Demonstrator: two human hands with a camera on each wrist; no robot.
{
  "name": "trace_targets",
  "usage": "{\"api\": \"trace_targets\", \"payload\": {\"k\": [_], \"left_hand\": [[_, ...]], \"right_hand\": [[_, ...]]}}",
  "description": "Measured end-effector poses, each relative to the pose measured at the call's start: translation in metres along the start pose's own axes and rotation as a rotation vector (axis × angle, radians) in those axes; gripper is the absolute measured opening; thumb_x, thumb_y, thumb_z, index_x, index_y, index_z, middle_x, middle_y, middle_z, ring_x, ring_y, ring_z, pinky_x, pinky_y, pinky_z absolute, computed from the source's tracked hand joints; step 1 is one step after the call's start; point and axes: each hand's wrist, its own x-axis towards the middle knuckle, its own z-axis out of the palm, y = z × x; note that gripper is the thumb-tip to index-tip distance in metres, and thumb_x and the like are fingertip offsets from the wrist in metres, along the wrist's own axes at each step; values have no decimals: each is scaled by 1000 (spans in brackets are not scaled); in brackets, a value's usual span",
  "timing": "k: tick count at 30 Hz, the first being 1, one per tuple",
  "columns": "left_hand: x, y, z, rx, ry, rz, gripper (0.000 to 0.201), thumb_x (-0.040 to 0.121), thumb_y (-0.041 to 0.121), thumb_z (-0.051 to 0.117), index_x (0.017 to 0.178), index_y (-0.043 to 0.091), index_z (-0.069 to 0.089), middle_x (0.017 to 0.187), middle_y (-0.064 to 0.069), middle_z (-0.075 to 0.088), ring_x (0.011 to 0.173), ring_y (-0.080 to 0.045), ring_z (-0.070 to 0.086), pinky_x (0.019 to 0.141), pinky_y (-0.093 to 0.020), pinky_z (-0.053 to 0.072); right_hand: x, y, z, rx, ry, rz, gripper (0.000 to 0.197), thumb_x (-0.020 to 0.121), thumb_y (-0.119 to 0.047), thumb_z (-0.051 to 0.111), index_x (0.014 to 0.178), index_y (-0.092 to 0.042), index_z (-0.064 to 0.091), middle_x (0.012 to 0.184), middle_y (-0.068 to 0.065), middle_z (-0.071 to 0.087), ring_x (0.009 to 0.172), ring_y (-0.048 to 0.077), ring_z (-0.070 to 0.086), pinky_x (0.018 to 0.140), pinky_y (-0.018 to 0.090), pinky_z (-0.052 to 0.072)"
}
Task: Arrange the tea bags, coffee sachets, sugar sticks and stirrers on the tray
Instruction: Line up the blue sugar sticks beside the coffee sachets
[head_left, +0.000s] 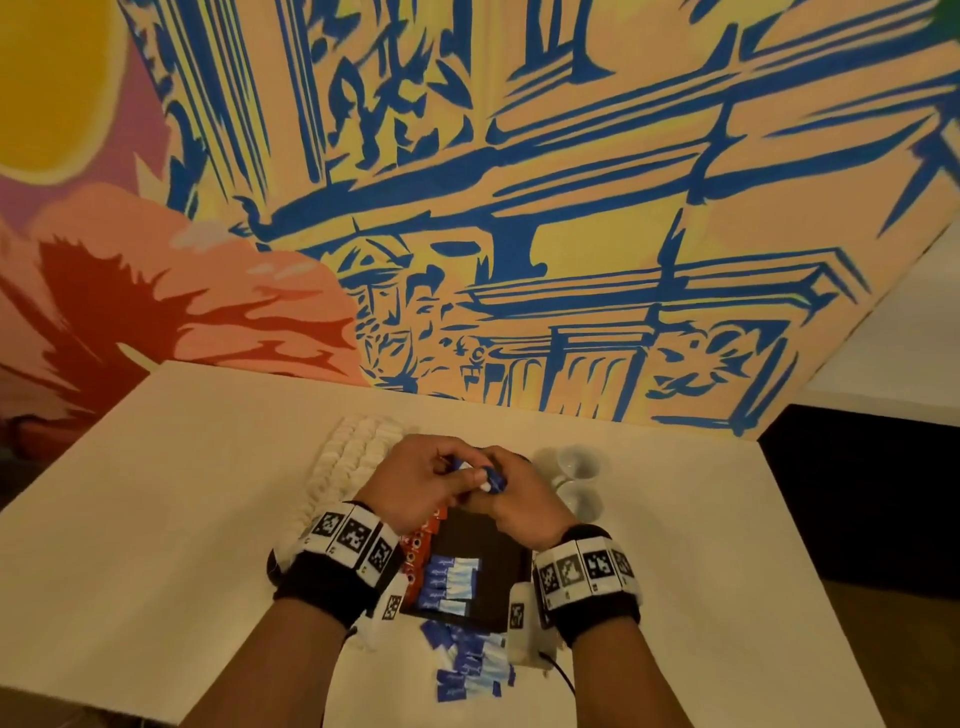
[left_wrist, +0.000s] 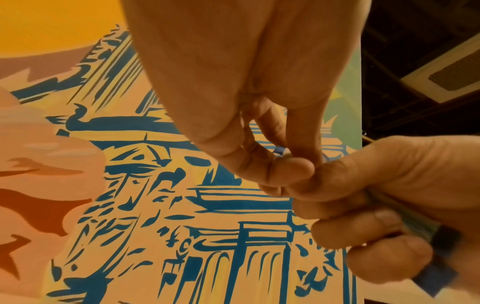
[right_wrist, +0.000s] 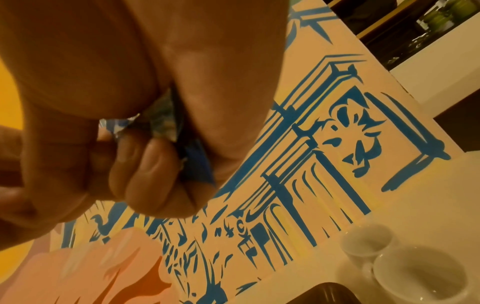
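- Both hands are raised above the far end of the dark tray (head_left: 511, 566). The right hand (head_left: 519, 499) has its fingers curled round a small bunch of blue-and-white sachets (head_left: 493, 478) (sugar or coffee, I cannot read them), and the left hand (head_left: 415, 488) pinches the end of one with thumb and fingertip.
- I take this as the step of drawing one sachet off the bunch to lay it down; the sorting is partly done.
- On the tray, a short column of blue-and-white packets (head_left: 451, 584) lies near the middle-left, with a row of red sachets (head_left: 418, 556) along the left edge, partly hidden under the left wrist.
- A loose pile of blue packets (head_left: 470, 665) lies on the table just off the near edge of the tray, not yet arranged.
- The next move calls for a clean separation of one sachet, then lowering it flat beside the column; the bare right half of the tray looks like the room for it.
- Round about: a strip of white pads (head_left: 345, 467) (perhaps tea bags) on the left, two white cups (right_wrist: 389, 259) close to the tray's far right corner.
- The cups stand nearest the right hand; a wide sweep could knock them.
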Motion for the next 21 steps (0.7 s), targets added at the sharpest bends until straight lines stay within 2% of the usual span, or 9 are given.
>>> {"api": "trace_targets", "payload": {"k": [3, 6, 9, 11, 13, 15, 18, 20, 21], "left_hand": [[0, 5, -15, -28, 24, -7, 12, 91, 16, 72, 93, 27, 77, 90, -10, 75, 83, -35, 71, 81, -53, 58], [0, 7, -38, -65, 77, -36, 7, 91, 12, 71, 94, 17, 75, 88, -13, 74, 82, -35, 71, 81, -50, 57], [-2, 7, -60, -97, 109, -51, 5, 90, 15, 73, 94, 14, 74, 85, -19, 72, 68, -29, 67, 72, -46, 57], [-3, 7, -71, -130, 121, -69, 6, 89, 13, 73, 95, 10, 73, 78, -17, 70, 63, -23, 65, 66, -38, 56], [-6, 10, -79, -182, 128, -57, 9, 89, 9, 72, 98, 6, 72, 73, -12, 66, 61, -19, 62, 63, -30, 55], [-7, 9, -87, -256, 139, -52, 16, 87, 8, 75, 102, 7, 72, 73, -11, 66, 65, -22, 63, 66, -34, 57], [-8, 3, -100, -383, 165, -80, 24, 82, 11, 79, 105, 10, 71, 82, -17, 70, 71, -27, 66, 77, -44, 56], [-9, 0, -106, -409, 165, -96, 24, 81, 12, 80, 104, 11, 73, 87, -17, 73, 72, -28, 68, 80, -45, 56], [-11, -1, -108, -411, 167, -96, 24, 82, 11, 79, 104, 11, 73, 88, -16, 73, 73, -27, 68, 79, -43, 57]], "right_hand": [[2, -7, 2, -10, 34, 30, 22, 90, -19, 74, 108, -14, 63, 78, -13, 62, 60, -9, 54, 60, 18, 37], [6, -18, 4, 23, 51, 34, 22, 92, -27, 74, 109, -16, 65, 61, -24, 60, 51, -9, 51, 51, 12, 36], [9, -37, 9, 149, 47, 48, 23, 94, -34, 71, 109, -17, 69, 60, -14, 55, 47, -1, 43, 44, 17, 33], [13, -48, 13, 170, 55, 55, 23, 95, -38, 67, 103, -17, 70, 65, -1, 55, 47, 4, 41, 45, 20, 31], [17, -56, 19, 156, 29, 64, 26, 97, -40, 63, 101, -15, 70, 69, 5, 59, 45, 4, 41, 44, 19, 31], [19, -63, 26, 168, -16, 78, 24, 101, -37, 59, 99, -13, 67, 72, 6, 63, 44, 4, 43, 42, 18, 31], [18, -74, 38, 211, -80, 104, 18, 105, -26, 54, 94, -15, 62, 69, 3, 65, 45, 6, 45, 41, 18, 30], [18, -76, 44, 224, -87, 122, 18, 106, -20, 51, 91, -17, 60, 65, 0, 64, 45, 8, 44, 41, 20, 31], [19, -76, 47, 235, -85, 118, 19, 106, -18, 49, 91, -18, 60, 69, 4, 66, 46, 11, 43, 42, 22, 30]]}}
